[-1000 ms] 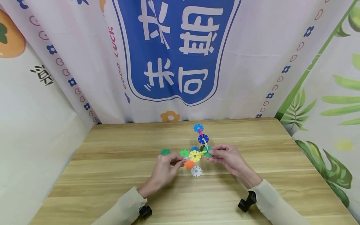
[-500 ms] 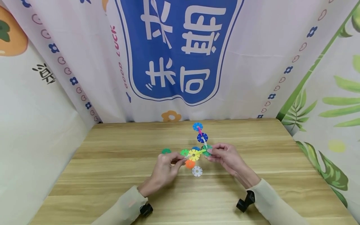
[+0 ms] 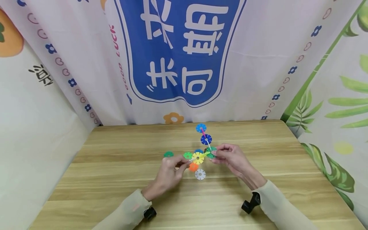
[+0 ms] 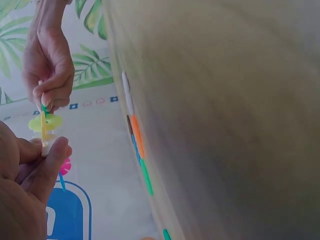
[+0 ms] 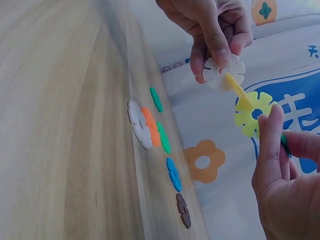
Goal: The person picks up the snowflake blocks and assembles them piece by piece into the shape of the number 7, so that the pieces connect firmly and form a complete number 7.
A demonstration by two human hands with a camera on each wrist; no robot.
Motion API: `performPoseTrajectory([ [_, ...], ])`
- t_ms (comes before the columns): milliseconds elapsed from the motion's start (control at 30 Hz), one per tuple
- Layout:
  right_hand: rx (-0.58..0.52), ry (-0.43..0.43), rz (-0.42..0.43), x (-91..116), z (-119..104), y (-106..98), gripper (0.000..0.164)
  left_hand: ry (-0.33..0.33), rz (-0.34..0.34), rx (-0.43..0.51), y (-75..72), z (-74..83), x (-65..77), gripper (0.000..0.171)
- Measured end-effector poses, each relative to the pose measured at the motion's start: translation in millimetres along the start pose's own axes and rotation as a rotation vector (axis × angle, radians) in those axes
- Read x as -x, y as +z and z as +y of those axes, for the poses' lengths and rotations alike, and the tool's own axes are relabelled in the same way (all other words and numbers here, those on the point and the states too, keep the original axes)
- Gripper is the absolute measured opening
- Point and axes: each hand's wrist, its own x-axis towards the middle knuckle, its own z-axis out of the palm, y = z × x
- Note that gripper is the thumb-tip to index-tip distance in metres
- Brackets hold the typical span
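Wooden tabletop: scattered discs beneath raised disc chain.

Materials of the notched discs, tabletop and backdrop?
Notched discs: probably molded plastic, smooth, semi-matte; uniform color, clean-edged slots.
Tabletop: wood or wood-look laminate, faint sheen; streaky grain shows, but a print could look the same.
Backdrop: likely printed fabric, matte; soft creases and folds.

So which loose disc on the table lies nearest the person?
The round, notched white plastic disc on the wood-grain table: the round orange plastic disc and the rest lie farther back. Another white plastic disc is pinched in the left hand.
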Motion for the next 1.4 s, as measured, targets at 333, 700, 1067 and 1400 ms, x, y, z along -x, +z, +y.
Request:
performPoseTrajectory([
  [333,0.012,0.019,-0.048,1.9,-1.1,-5.4,0.010,0.036,-0.053,-0.016,-4.6,-5.0,-4.5,0.011],
  [700,0.038,0.030,0.008,3.8,-4.8,-7.7,0.006,-0.126,-0.209,-0.009,-13.7,-8.8,-10.7,0.016],
  [1067,0.017,0.022,0.014,6.3,-5.0,-18.2,0.006,-0.303,-0.381,-0.197,-51.9,-59.2,-15.9,0.031],
  [1400,0.009,0.028,0.002,6.6,-4.9,-18.4,0.008,-0.377,-0.493,-0.330,-66.1,-95.9,-20.9,0.057],
])
